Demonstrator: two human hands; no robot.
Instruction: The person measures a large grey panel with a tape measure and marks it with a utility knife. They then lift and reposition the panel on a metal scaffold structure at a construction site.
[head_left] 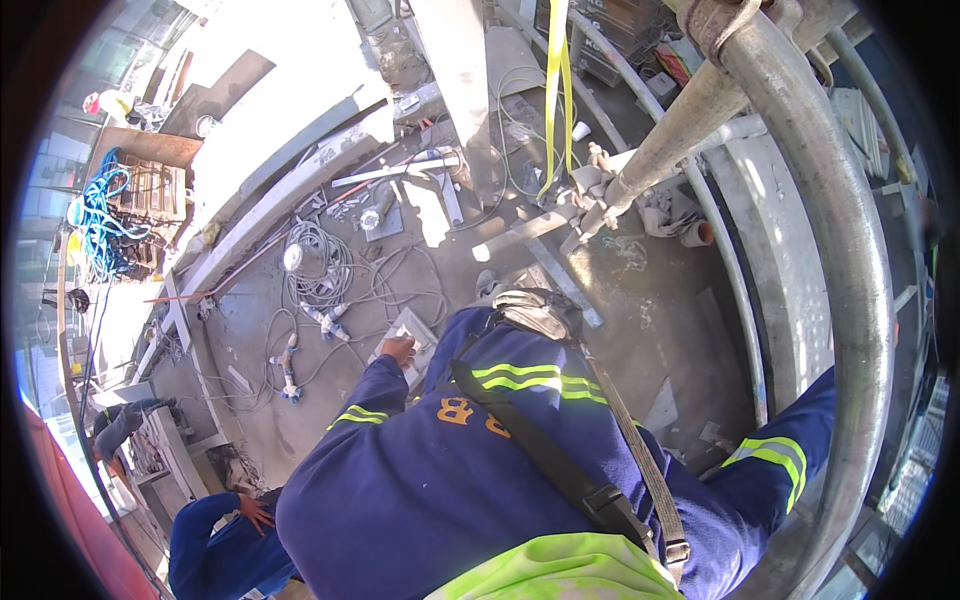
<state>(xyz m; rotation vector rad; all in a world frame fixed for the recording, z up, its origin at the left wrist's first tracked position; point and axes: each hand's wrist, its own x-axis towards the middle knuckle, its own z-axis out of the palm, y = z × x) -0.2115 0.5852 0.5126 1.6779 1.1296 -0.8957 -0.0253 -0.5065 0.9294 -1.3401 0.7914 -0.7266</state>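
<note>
My left hand (399, 349) is out in front of my waist, back upward. Its fingers look loosely bent, and I see nothing held in them. Right beside it is a pale rectangular block or plate (416, 326), partly covered by the hand; I cannot tell whether they touch. My right arm (775, 460), in a blue sleeve with reflective bands, reaches out to the right and passes behind a thick curved steel pipe (862, 340). That pipe hides my right hand. A dark pouch (538, 312) sits at my waist, and straps cross my blue jacket.
Grey cable (322, 268) lies coiled on the floor, with blue-and-white connectors (290, 368) near it. Yellow webbing (556, 100) hangs ahead beside scaffold tubes (660, 140). Blue rope (103, 210) drapes over a crate at far left. A co-worker's hand (257, 513) shows at lower left.
</note>
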